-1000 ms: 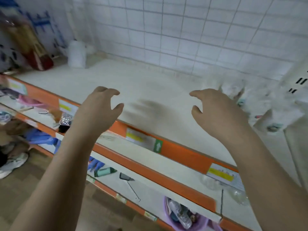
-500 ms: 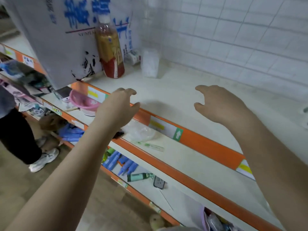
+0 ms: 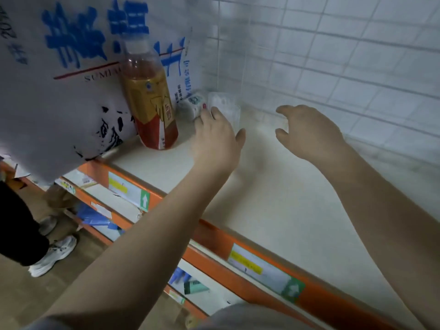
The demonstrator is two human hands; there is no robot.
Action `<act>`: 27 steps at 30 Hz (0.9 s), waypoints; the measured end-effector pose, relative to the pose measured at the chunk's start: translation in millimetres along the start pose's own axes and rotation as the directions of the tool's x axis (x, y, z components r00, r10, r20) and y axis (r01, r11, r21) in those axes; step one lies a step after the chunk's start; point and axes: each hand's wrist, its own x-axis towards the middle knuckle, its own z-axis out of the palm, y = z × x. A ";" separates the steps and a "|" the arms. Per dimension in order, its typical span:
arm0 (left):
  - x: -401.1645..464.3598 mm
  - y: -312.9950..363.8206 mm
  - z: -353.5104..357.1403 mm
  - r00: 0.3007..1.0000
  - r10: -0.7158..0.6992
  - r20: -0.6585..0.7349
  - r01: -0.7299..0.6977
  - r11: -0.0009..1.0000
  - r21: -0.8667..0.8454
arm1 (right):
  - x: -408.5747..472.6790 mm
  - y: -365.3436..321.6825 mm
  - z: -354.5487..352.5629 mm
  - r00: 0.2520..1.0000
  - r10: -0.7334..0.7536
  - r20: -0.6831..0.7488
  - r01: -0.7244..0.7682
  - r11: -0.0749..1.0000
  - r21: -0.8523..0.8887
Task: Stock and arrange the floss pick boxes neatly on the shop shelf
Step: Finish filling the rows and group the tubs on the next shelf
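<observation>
A clear plastic floss pick box (image 3: 226,107) stands upright at the back left of the white top shelf (image 3: 273,198), near the tiled wall. A second white box with green print (image 3: 193,103) lies on its side just left of it. My left hand (image 3: 217,136) reaches over the shelf with spread fingers, its fingertips right in front of the two boxes and holding nothing. My right hand (image 3: 307,129) hovers to the right of the clear box, fingers loosely bent and empty.
A drink bottle with a gold and red label (image 3: 148,101) stands left of the boxes against a white sack with blue lettering (image 3: 71,67). The shelf has an orange front edge (image 3: 214,236) with price tags. Lower shelves hold small goods. A person's leg and sneaker (image 3: 53,256) are at the left.
The view swung left along the shelf, bringing the bottle and boxes close. Both hands moved forward toward the back corner; my left hand now reaches the boxes.
</observation>
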 end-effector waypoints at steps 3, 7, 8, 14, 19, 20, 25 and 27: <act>16.9 3.8 10.3 1.000 -0.016 0.005 0.015 0.995 0.102 | 13.6 6.6 5.9 1.000 0.011 0.012 -0.011 1.000 0.011; 28.6 2.1 14.7 0.997 0.021 0.077 -0.028 0.995 0.096 | 24.7 8.5 14.4 1.000 0.020 0.025 -0.020 1.000 0.021; 29.6 -0.7 11.8 0.994 0.027 0.105 -0.032 0.998 0.053 | 27.0 7.0 16.6 1.000 0.016 0.024 -0.017 0.999 0.028; 11.3 -49.7 -27.3 0.988 0.094 0.124 -0.089 0.995 -0.043 | 56.4 -10.7 20.0 0.944 -0.329 -0.025 0.330 0.943 0.034; -6.5 -81.5 -43.6 0.989 0.103 0.110 -0.098 0.994 -0.052 | 101.5 -33.9 25.3 0.678 -0.735 0.029 0.714 0.647 -0.268; -7.2 -84.9 -43.2 0.988 0.117 0.103 -0.111 0.992 -0.060 | 107.5 -38.7 27.3 0.630 -0.775 0.037 0.747 0.593 -0.301; -7.5 -91.0 -44.7 0.987 0.134 0.084 -0.127 0.988 -0.093 | 121.9 -51.9 32.5 0.547 -0.831 0.102 0.805 0.488 -0.339; -9.1 -93.5 -46.8 0.989 0.120 0.084 -0.112 0.989 -0.092 | 122.6 -52.7 29.6 0.550 -0.829 0.108 0.804 0.490 -0.336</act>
